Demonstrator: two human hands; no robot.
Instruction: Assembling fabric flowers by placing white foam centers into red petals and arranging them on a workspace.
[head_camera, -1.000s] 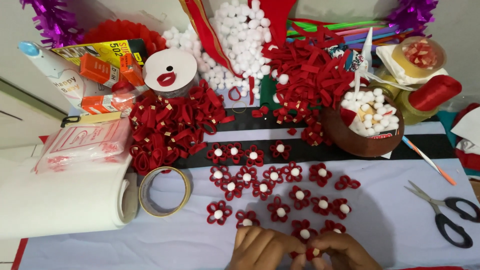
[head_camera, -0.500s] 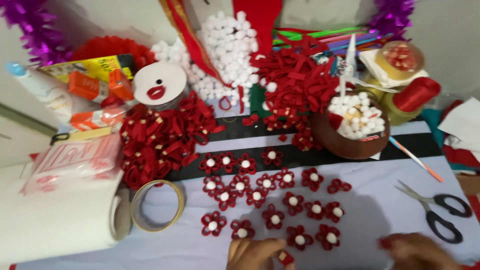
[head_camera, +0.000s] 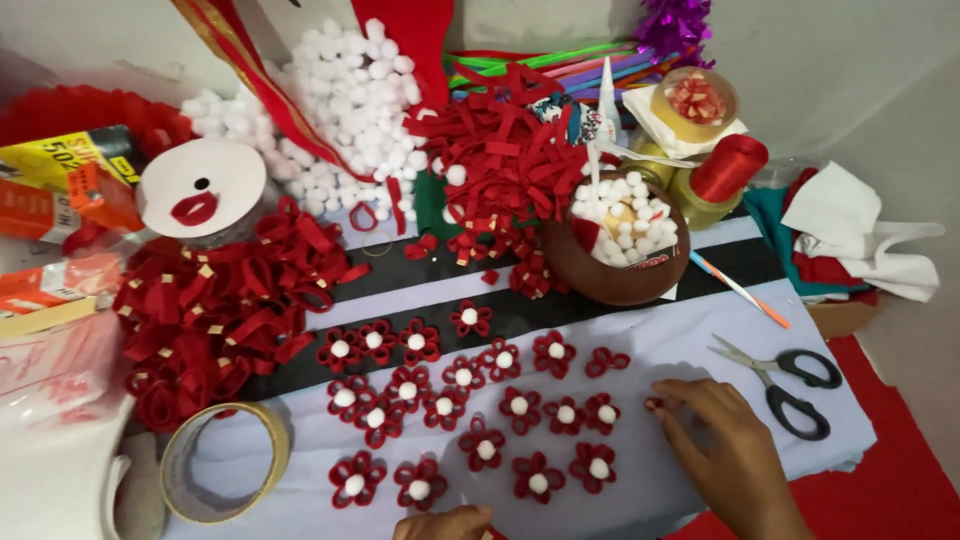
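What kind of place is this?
Likely a home craft table for handmade decorations. Rows of red felt flowers with white centres lie on the cloth, by a heap of white pom-poms, scissors and a tape roll.

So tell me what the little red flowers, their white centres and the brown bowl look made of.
Red flowers: seemingly felt strips, matte, looped into petals. White centres: fluffy pom-poms, probably cotton or synthetic fibre. Brown bowl: smooth, dull sheen; plastic or coconut shell, unclear.

Yellow-black box (head_camera: 60, 155) far left; orange cartons (head_camera: 70, 200) just below; clear red-printed bag (head_camera: 50, 365) beneath, left edge.
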